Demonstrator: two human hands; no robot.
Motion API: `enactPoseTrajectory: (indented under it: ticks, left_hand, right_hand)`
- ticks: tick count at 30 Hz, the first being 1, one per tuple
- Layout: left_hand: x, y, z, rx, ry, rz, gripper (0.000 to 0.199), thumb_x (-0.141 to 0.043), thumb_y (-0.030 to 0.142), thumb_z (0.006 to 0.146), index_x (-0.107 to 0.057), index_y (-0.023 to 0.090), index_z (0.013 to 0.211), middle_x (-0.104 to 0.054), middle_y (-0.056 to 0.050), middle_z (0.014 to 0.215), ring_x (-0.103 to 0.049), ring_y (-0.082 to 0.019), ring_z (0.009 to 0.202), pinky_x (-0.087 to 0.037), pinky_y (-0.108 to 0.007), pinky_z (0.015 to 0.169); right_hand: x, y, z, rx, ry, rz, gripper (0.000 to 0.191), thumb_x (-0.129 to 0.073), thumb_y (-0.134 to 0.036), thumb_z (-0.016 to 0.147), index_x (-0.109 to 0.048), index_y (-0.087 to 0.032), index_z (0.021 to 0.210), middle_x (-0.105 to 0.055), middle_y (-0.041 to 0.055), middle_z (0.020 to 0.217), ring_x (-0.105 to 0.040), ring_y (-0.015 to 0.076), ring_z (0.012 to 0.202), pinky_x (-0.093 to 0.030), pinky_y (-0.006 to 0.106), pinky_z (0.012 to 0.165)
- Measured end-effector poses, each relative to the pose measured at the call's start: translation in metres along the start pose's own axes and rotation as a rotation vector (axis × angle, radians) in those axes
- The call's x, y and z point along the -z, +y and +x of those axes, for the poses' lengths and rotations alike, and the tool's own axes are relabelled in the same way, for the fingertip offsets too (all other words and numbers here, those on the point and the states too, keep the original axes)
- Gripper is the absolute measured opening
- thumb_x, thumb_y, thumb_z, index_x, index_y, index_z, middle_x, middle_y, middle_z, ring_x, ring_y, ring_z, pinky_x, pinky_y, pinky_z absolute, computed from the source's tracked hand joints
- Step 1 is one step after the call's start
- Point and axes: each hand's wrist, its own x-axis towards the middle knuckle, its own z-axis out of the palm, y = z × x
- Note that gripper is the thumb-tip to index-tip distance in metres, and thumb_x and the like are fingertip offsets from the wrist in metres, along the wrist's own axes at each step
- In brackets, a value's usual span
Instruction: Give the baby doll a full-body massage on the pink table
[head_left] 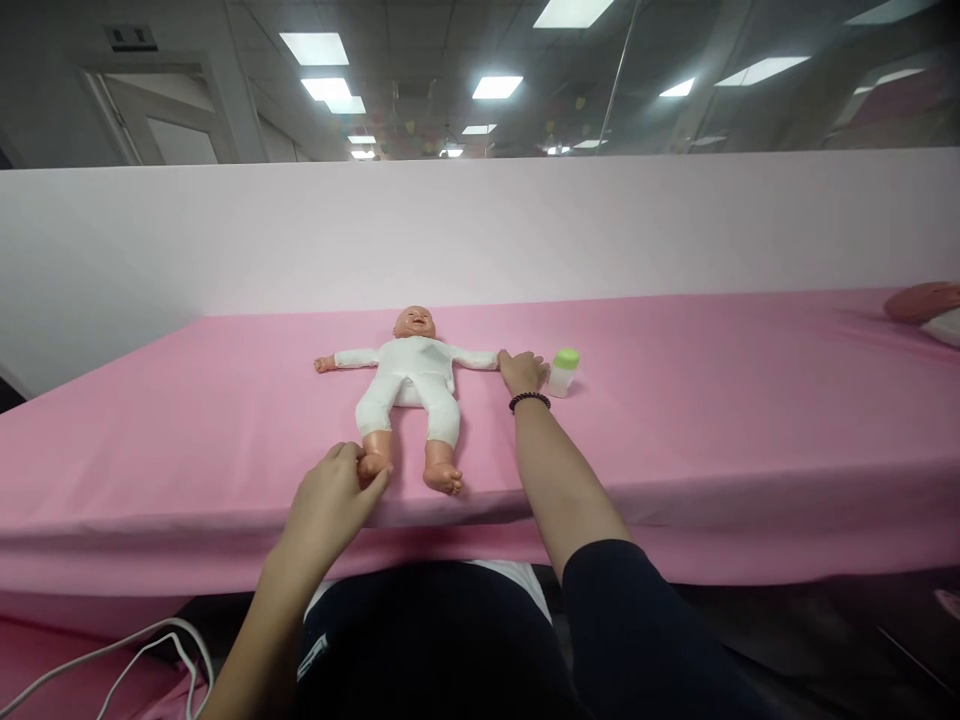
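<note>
A baby doll [411, 372] with a white cloth body lies face up, arms spread, on the pink-covered table. My left hand [334, 498] is at the doll's foot on the left, thumb on one side and fingers on the other, closed around it. At the end of the doll's arm on the right, my right hand [523, 372] is closed on the doll's hand, which my fingers mostly hide. Just right of that hand stands a small translucent bottle [561, 381] with a green cap, slightly tilted in view.
The pink cloth [697, 400] covers a long table, its front edge close to my body. A low white wall [480, 235] with glass above runs behind it. Part of another doll [924, 303] shows at the far right. White cables [161, 628] hang at lower left.
</note>
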Motion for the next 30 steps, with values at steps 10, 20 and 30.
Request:
enactPoseTrajectory:
  ticks: [10,20,30]
  left_hand:
    - [0.03,-0.011,0.033,-0.248,0.416,-0.507,0.039,-0.063,0.033,0.079,-0.065,0.024,0.117,-0.07,-0.007,0.124,-0.068,-0.026,0.113,-0.067,-0.038,0.088]
    - [0.029,0.045,0.141,-0.406,0.218,-0.201,0.043,-0.057,0.005,0.084,-0.062,0.015,0.126,-0.073,-0.011,0.114,-0.07,-0.028,0.104,-0.057,-0.039,0.09]
    - [0.01,0.049,0.145,-0.448,0.229,-0.199,0.042,-0.056,0.005,0.084,-0.059,0.012,0.126,-0.072,-0.015,0.114,-0.069,-0.029,0.106,-0.059,-0.041,0.091]
  right_hand:
    - [0.009,-0.031,-0.01,0.064,0.095,0.289,0.039,-0.062,-0.025,0.097,-0.054,-0.015,0.133,-0.067,0.0118,0.124,-0.066,0.0219,0.104,-0.053,0.034,0.09]
    - [0.001,-0.091,-0.063,0.787,0.149,0.342,0.032,-0.053,-0.022,0.099,-0.062,-0.016,0.129,-0.064,0.017,0.135,-0.055,0.0287,0.126,-0.044,0.041,0.111]
    - [-0.005,-0.09,-0.071,1.052,0.039,0.357,0.023,-0.066,-0.017,0.091,-0.072,-0.018,0.113,-0.072,0.0125,0.117,-0.062,0.0286,0.112,-0.048,0.041,0.104]
